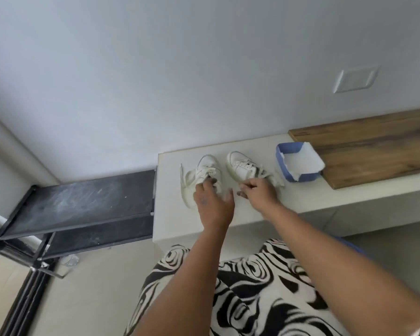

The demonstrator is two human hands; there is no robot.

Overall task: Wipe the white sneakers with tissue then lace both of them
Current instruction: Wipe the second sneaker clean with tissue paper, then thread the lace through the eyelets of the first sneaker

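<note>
Two small white sneakers stand side by side on a white counter point(170, 214), toes pointing to the wall. My left hand point(210, 202) reaches onto the heel end of the left sneaker point(207, 169), fingers curled into its opening. A loose lace point(186, 187) trails off this shoe to the left. My right hand point(258, 192) sits at the heel of the right sneaker point(241, 166), fingers curled; what it holds is hidden. A blue tissue box point(298, 164) with white tissue stands right of the shoes.
A brown wooden board point(374, 151) lies on the counter behind and right of the box. A dark metal rack point(83, 204) stands left of the counter, lower down. My black-and-white patterned clothing point(252, 287) fills the bottom of the view.
</note>
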